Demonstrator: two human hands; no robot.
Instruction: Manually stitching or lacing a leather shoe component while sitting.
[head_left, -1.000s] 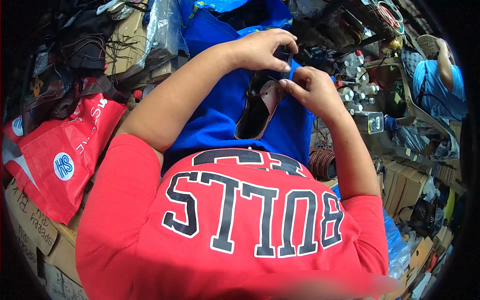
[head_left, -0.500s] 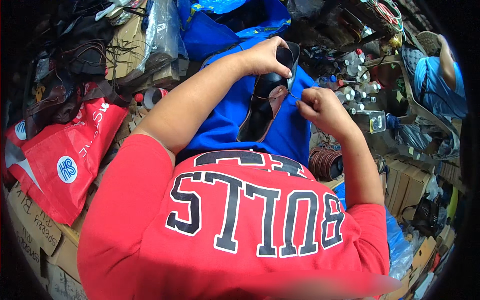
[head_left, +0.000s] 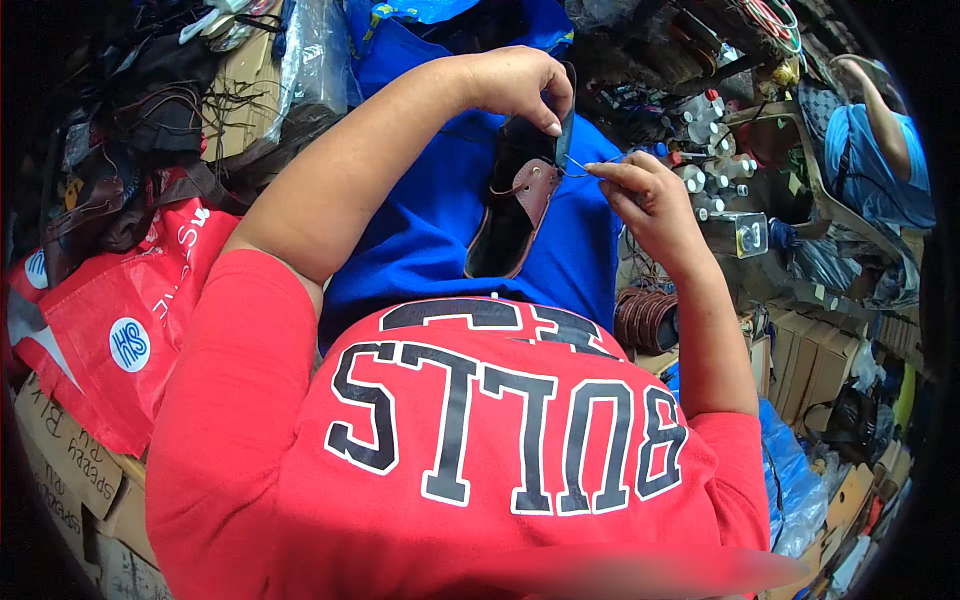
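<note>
A dark shoe with brown leather side flaps [head_left: 539,184] lies lengthwise over the blue cloth [head_left: 400,235] on my lap. Round eyelets show in the leather, and the shoe's inside is black. My left hand [head_left: 528,88] grips the far end of the shoe, its thumb pressed on the dark upper; the other fingers are partly hidden behind it. A thin dark lace [head_left: 575,172] runs from the eyelet area to my right hand [head_left: 645,200], which pinches it between the fingertips just right of the shoe.
Beyond my lap sits a blue bag [head_left: 420,45]. Left are a red bag [head_left: 150,320] and cardboard [head_left: 75,455]. Several plastic bottles [head_left: 705,130], a clear container [head_left: 735,235] and a brown coil [head_left: 645,320] lie right. A person in blue [head_left: 875,160] is at the far right.
My left hand and the shoe's far end have shifted slightly away and left. My right hand has moved up toward the shoe, its fingers straighter, with the lace drawn in shorter.
</note>
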